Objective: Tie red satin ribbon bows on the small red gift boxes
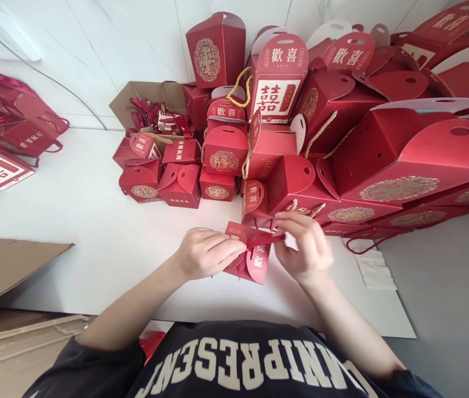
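A small red gift box point(262, 268) with pale lettering lies on the white table in front of me. Over its top runs a dark red ribbon point(265, 241). My left hand point(209, 253) is closed at the box's left side, fingertips pinching the ribbon near the flaps. On the right, my right hand point(304, 246) pinches the ribbon's other part between thumb and fingers, stretching it across the box. Parts of the box are hidden behind my left fingers.
Many red gift boxes point(408, 155) are stacked along the back and right. An open cardboard box point(124, 105) holds ribbons. More red boxes point(0, 168) sit at the far left, with cardboard flaps point(14, 268) nearer me. A white tissue point(375, 268) lies by the right edge.
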`<state>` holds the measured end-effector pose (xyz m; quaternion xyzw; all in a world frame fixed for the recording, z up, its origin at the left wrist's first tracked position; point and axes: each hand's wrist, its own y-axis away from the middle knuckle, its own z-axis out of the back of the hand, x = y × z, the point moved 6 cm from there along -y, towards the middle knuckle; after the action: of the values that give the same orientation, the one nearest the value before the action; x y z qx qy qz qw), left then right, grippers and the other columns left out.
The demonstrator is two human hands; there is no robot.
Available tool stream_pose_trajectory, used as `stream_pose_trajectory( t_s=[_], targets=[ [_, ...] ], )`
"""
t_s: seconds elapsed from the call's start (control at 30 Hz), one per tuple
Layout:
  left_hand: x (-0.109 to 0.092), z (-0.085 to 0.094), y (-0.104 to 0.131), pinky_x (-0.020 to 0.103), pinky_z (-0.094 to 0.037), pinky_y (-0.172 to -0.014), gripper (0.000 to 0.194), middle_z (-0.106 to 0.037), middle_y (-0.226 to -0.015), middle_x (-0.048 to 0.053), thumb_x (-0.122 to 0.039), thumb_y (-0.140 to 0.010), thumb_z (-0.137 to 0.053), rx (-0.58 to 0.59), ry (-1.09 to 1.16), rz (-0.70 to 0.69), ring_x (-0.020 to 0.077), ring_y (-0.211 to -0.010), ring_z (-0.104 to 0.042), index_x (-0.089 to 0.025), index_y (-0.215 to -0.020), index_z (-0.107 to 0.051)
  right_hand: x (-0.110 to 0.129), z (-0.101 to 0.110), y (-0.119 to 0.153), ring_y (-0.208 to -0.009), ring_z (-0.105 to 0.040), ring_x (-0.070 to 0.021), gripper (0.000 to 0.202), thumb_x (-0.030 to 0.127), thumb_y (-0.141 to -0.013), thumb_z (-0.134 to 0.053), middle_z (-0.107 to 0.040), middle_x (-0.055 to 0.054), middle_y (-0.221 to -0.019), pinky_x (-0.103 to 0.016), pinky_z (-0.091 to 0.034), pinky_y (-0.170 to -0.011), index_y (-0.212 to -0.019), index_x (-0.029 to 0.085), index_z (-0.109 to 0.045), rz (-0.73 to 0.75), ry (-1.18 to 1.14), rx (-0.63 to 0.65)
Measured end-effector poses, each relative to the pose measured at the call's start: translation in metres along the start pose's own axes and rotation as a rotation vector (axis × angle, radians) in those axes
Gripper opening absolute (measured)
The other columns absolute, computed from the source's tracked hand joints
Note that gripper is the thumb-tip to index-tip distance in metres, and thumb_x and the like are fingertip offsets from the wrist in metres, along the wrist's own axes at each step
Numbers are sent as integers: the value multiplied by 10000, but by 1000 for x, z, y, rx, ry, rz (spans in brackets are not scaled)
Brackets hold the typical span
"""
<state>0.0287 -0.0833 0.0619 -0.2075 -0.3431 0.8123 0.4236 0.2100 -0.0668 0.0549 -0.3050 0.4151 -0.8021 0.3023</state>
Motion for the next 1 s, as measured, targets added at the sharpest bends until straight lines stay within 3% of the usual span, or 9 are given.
stream_pose_trajectory(
  t_s=[0.07, 0.17, 0.23, 0.37, 0.43, 0.57, 0.7, 0.83, 1.0],
  targets=[
    [1, -2, 1, 247, -399, -471, 78, -670, -603, -67, -154, -834, -684, 0, -8, -8, 77, -489, -580, -189, -868, -623, -8, 23, -8, -906, -704, -252, 331, 43, -889, -522, -720, -74, -958, -418, -575, -774, -1106, 275, -615, -119, 29, -112],
    [5, -6, 4, 245, -409, -477, 78, -681, -622, -69, -146, -831, -680, 13, -4, -1, 78, -501, -590, -191, -862, -625, -22, 53, -15, -869, -705, -255, 218, 107, -935, -493, -701, -70, -920, -458, -575, -786, -998, 258, -636, -379, -134, -230],
    [8, -9, 7, 239, -428, -498, 88, -704, -663, -67, -144, -823, -690, 15, 9, 20, 76, -522, -603, -191, -863, -627, -20, 51, -17, -907, -697, -253, 209, 137, -939, -480, -703, -77, -958, -462, -570, -811, -1013, 245, -642, -396, -263, -45],
    [11, -13, 8, 227, -451, -538, 103, -703, -678, -66, -141, -811, -707, 17, 23, 76, 74, -538, -599, -200, -853, -635, 7, 13, 8, -1153, -629, -285, 330, 133, -892, -471, -689, -109, -1205, -541, -463, -1033, -1184, 206, -607, -32, -340, 567],
    [11, -15, 7, 222, -469, -568, 101, -700, -695, -58, -137, -811, -704, 25, 38, 101, 79, -568, -611, -204, -858, -644, 12, -1, 22, -1254, -572, -287, 415, 85, -857, -474, -648, -117, -1307, -550, -406, -1100, -1245, 183, -581, 49, -314, 668],
    [12, -18, 6, 223, -496, -620, 85, -708, -755, -34, -130, -825, -676, 48, 70, 157, 93, -647, -636, -207, -859, -665, 16, -13, 32, -1262, -565, -287, 524, 31, -801, -469, -650, -112, -1313, -543, -413, -1098, -1297, 174, -559, 96, -236, 678],
    [15, -24, 6, 253, -508, -664, 80, -715, -765, -13, -129, -849, -645, 130, 170, 243, 121, -705, -630, -202, -825, -664, 16, -14, 28, -1240, -576, -298, 506, 11, -808, -451, -668, -116, -1268, -545, -468, -1044, -1267, 187, -572, 68, -267, 698],
    [16, -25, 5, 261, -503, -662, 82, -705, -735, -12, -141, -861, -642, 165, 215, 256, 125, -693, -614, -193, -798, -646, -3, -7, 22, -1193, -610, -219, 503, -40, -841, -361, -664, -87, -1235, -414, -536, -975, -1222, 220, -561, -182, -491, 729],
    [14, -23, 6, 248, -494, -644, 82, -715, -761, -21, -127, -843, -663, 141, 193, 226, 120, -704, -630, -200, -813, -639, -29, 4, 6, -972, -665, -183, 287, 63, -939, -416, -689, -43, -1040, -329, -540, -841, -1067, 233, -608, -488, -482, 584]
  ],
)
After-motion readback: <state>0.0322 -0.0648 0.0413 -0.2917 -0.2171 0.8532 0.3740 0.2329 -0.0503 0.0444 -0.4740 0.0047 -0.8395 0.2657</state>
